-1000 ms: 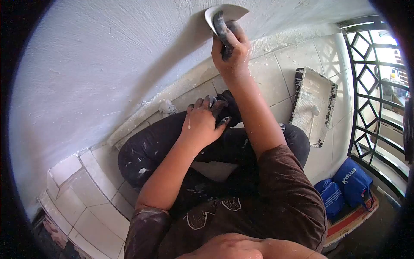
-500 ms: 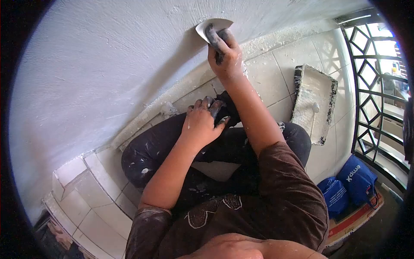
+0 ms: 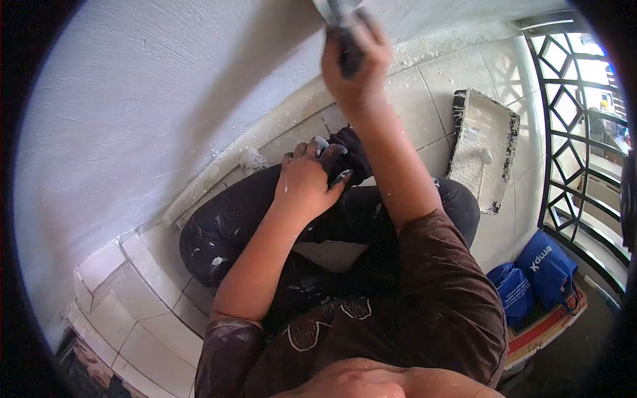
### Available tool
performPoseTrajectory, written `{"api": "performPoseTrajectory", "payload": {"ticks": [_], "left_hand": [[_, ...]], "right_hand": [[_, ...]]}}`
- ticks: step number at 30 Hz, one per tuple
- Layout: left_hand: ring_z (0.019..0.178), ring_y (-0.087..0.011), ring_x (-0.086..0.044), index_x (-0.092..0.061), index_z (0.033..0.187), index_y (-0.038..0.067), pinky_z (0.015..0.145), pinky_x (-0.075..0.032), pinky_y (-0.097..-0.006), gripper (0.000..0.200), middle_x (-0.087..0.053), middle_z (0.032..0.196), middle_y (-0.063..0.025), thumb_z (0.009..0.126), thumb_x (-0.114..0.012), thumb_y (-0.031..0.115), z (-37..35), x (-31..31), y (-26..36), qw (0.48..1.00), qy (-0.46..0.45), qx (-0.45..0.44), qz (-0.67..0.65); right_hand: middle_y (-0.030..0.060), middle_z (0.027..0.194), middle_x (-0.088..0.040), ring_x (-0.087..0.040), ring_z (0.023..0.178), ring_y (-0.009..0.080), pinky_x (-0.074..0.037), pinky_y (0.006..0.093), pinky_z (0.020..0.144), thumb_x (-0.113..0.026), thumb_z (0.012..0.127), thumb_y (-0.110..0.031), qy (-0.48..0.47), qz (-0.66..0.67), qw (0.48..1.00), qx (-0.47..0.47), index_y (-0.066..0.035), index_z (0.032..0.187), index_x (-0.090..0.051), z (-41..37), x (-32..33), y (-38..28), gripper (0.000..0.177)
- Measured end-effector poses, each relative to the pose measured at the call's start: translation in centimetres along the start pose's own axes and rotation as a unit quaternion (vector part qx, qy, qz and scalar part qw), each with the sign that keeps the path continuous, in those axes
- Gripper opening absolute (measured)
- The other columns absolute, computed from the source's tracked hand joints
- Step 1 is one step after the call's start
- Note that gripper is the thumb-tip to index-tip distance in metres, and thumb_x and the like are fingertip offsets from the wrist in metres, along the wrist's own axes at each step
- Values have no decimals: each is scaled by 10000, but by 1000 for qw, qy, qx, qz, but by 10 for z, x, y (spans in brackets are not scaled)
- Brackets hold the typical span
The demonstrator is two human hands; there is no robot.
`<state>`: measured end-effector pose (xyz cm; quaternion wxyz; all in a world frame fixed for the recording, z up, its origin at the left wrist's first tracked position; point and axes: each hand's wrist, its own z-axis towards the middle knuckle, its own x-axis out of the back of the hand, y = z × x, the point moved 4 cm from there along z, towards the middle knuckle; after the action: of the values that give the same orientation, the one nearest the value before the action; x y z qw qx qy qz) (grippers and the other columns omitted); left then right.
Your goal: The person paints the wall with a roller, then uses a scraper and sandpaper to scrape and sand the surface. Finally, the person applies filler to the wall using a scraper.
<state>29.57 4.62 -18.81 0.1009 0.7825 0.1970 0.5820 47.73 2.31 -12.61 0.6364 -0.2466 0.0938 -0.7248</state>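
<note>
right hand point(image 3: 361, 63) grips the scraper point(image 3: 328, 9), blade seemingly on the wall point(image 3: 166, 79); left hand point(image 3: 306, 178), farther off, rests loosely open, nothing held

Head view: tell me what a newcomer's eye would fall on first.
First, the right hand, motion-blurred at the top of the picture, gripping a pale flat blade at the whitish wall. Next, the white-coated tray with dark edges on the tiled floor at right, then the bright blue bags below the black grille.

Right hand point(image 3: 358, 56) — scraper point(image 3: 332, 8) at wall point(image 3: 133, 106) | left hand point(image 3: 308, 176) — on dark cloth point(image 3: 350, 154)
</note>
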Motion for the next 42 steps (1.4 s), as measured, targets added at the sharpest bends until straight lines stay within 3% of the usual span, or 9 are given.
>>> {"api": "performPoseTrajectory", "payload": {"ticks": [3,6,9,12,18,30,32,38,42], "left_hand": [[1250,-443,-466,-518,1331,64,1030,-382,-528,602,-489,1324,-311,890,-583,469,0,2,0,1000,-15,10,2],[1245,-441,-471,-514,1337,79,1028,-383,-528,600,-490,1320,-313,891,-581,475,2,-1,-1,1000,-13,8,-5],[1246,-437,-472,-524,1329,90,1026,-386,-524,584,-489,1328,-308,890,-585,471,1,2,-1,1000,-20,9,3],[1205,-418,-502,-541,1305,90,1001,-402,-526,559,-509,1305,-276,884,-601,453,0,-3,-2,1000,13,-3,10],[1110,-387,-546,-563,1260,83,943,-435,-526,517,-528,1241,-222,868,-639,412,2,0,-2,1000,14,0,-22],[1129,-400,-542,-559,1249,80,959,-429,-511,507,-533,1235,-226,864,-647,398,2,1,-1,999,13,3,-31],[1123,-399,-544,-562,1244,83,952,-432,-513,497,-533,1233,-226,863,-650,390,2,-4,-1,999,39,-4,-15],[1124,-397,-542,-568,1235,99,943,-433,-521,475,-536,1226,-225,866,-651,386,2,0,-2,999,33,-1,-17],[1133,-404,-538,-565,1240,80,954,-431,-518,499,-532,1245,-240,862,-650,395,3,4,1,999,8,13,-33]], "right_hand": [[234,1117,-657,-619,697,207,-513,296,606,-537,913,61,139,130,981,-38,77,1023,-630,13,20,17,145],[227,1037,-676,-676,823,223,-528,274,636,-552,901,72,288,221,927,92,99,897,-598,25,11,36,54],[191,927,-675,-689,929,286,-539,292,639,-579,860,103,134,-39,987,77,55,919,-629,3,18,23,90],[150,808,-613,-506,526,241,-430,345,474,-596,786,136,19,31,999,6,-7,979,-652,16,9,0,247],[202,860,-677,-696,743,339,-545,338,648,-631,785,22,-97,-13,995,-37,1,1025,-676,-70,-20,41,245],[83,784,-603,-608,610,310,-510,391,539,-704,718,-44,-33,8,999,12,-174,1104,-666,-51,-14,45,409],[168,887,-671,-680,710,333,-537,327,621,-661,749,22,-118,-53,992,8,-29,1004,-675,-57,-10,42,261],[128,879,-664,-659,689,332,-533,335,604,-675,735,5,-66,-31,997,-1,-65,1003,-685,-12,-4,19,277],[50,751,-583,-600,575,243,-477,330,478,-703,709,-41,-54,-44,996,64,-194,1092,-674,-43,-7,40,413]]}}
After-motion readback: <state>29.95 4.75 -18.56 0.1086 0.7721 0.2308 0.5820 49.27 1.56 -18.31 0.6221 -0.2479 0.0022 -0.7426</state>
